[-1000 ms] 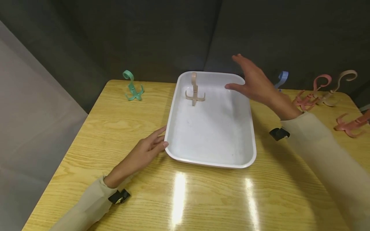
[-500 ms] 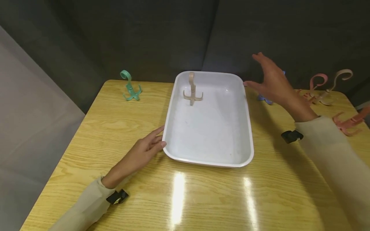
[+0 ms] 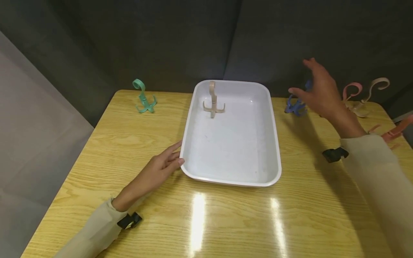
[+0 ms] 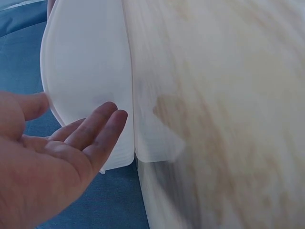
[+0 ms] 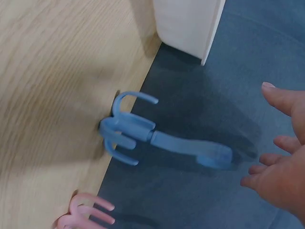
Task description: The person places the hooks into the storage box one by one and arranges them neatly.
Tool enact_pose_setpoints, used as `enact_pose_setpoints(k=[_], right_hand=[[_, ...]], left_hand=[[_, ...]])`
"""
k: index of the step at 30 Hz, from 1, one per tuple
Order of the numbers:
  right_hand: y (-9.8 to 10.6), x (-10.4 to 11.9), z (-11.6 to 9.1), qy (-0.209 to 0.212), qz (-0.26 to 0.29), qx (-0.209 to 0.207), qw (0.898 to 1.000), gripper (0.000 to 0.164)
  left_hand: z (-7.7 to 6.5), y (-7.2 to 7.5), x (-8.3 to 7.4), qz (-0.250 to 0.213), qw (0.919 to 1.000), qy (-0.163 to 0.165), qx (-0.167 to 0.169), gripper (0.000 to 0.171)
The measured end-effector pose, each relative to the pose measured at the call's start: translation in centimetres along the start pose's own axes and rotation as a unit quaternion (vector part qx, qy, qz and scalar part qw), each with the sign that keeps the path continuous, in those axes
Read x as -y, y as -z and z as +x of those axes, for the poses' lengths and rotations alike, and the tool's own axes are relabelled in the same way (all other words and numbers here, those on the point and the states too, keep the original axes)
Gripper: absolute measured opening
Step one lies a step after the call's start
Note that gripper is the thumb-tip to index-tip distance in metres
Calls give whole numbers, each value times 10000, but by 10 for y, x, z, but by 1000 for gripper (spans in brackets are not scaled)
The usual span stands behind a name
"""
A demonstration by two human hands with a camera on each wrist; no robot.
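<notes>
Plain white on the tray [image 3: 232, 147], pale beige on the inner hook [image 3: 213, 102], sea green on the leftmost hook [image 3: 143, 100], blue on the right-side hook [image 5: 164, 140], pink on the curled hook [image 3: 353, 84], cream on the tall hook [image 3: 371, 86] and coral red on the edge hook [image 3: 392, 134]. Honey yellow with darker wavy grain on the tabletop [image 3: 161, 229], streaked white by glare. Charcoal on the backdrop [image 3: 161, 46], bluer in the wrist views, grey on the side cloth [image 3: 38, 118], beige on the sleeves [image 3: 93, 225].
</notes>
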State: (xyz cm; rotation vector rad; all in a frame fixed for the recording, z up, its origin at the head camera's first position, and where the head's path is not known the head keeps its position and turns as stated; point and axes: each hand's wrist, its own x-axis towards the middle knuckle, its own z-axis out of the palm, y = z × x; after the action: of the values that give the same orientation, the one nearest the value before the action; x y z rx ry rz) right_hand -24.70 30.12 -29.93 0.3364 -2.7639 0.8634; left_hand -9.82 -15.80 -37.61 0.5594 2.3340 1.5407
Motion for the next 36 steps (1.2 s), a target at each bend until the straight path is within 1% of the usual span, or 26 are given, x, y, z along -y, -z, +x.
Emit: enact_pose_setpoints(k=[3, 9, 16, 21, 29, 33, 36], right_hand=[[2, -7, -2, -80, 103, -113, 9999, 80], [5, -17, -6, -241, 47, -199, 9995, 79], [6, -26, -7, -368, -27, -129, 9992, 77], [4, -31, -8, -337, -5, -167, 9993, 73], [1, -40, -8, -449, -52, -212, 9988, 70], [0, -42, -9, -537, 32, -223, 9983, 67], [0, -42, -11, -611, 97, -178, 9979, 65]], left_hand=[[0, 0, 0, 4, 10000, -27, -16, 60], [-1, 1, 0, -18, 10000, -11, -31, 61], [-1, 1, -1, -4, 10000, -13, -45, 60], [-1, 1, 0, -58, 10000, 0, -32, 60], [-1, 1, 0, -45, 10000, 4, -43, 60], [0, 0, 1, -104, 9999, 10, -16, 60], [0, 0, 2, -126, 9999, -47, 0, 60]])
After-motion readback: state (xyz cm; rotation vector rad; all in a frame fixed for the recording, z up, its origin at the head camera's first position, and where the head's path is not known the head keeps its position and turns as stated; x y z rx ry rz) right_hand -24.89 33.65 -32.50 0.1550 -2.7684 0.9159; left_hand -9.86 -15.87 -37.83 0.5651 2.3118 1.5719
